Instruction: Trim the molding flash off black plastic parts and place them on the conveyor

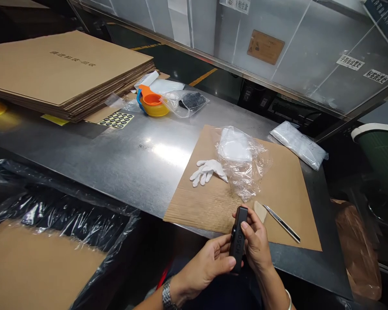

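Both hands hold a narrow black oblong plastic piece [238, 241] with raised lettering that looks like BOSCH, tilted upright at the table's front edge. My left hand [210, 260] grips its lower end, thumb on the face. Around the upper end is my right hand [257, 239], its thumb pressing on the front. Just beyond the right hand lie a small beige pad [260, 212] and a slim silver utility knife [283, 224] on a cardboard sheet [200, 206]. A white glove [208, 172] and a clear plastic bag with white contents [237, 148] rest farther back on the sheet.
Stacked cardboard sheets [51, 73] occupy the metal table's [123, 161] back left. Nested orange and yellow cups [153, 105] stand beside a bag with dark contents [192, 101]. A wrapped white pack [299, 144] lies back right. A black-lined box [116, 232] stands front left.
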